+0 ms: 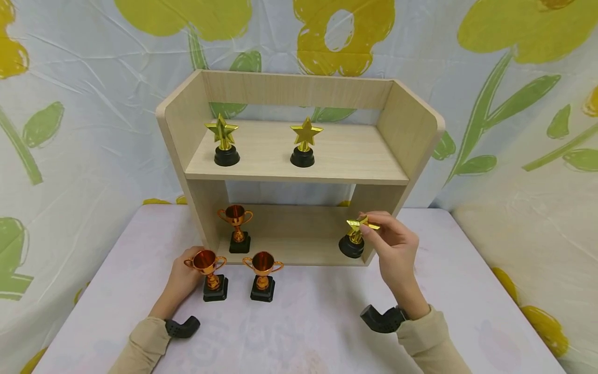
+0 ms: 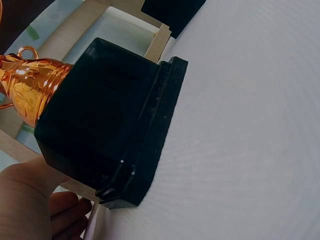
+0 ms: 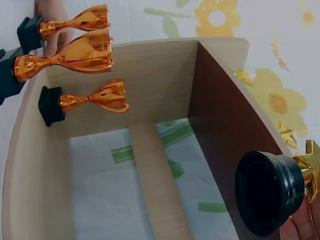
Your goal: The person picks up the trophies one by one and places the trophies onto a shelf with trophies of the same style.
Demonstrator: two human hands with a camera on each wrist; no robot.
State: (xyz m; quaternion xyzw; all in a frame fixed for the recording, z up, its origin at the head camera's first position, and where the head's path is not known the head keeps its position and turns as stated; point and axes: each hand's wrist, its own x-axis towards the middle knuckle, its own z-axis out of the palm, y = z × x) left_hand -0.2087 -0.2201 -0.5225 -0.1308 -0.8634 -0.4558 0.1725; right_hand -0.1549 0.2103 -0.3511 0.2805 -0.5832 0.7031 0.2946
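Observation:
My right hand [image 1: 397, 246] pinches a gold star trophy [image 1: 353, 245] by its star, tilted, in front of the lower compartment's right end. In the right wrist view its round black base [image 3: 267, 192] faces the camera. My left hand [image 1: 183, 275] grips the front edge of the shelf's left side panel, thumb and fingers on either side; a copper trophy cup [image 1: 212, 275] partly hides it. That cup's square black base [image 2: 100, 115] fills much of the left wrist view. Beside it stands a second copper cup [image 1: 263, 275] on the table.
The two-tier wooden shelf [image 1: 299, 179] stands at the table's back. On its upper board are a left star trophy [image 1: 224, 145] and a middle star trophy [image 1: 303, 143]. Another copper cup [image 1: 238, 228] stands inside the lower left. A flowered cloth [image 1: 93, 104] hangs behind.

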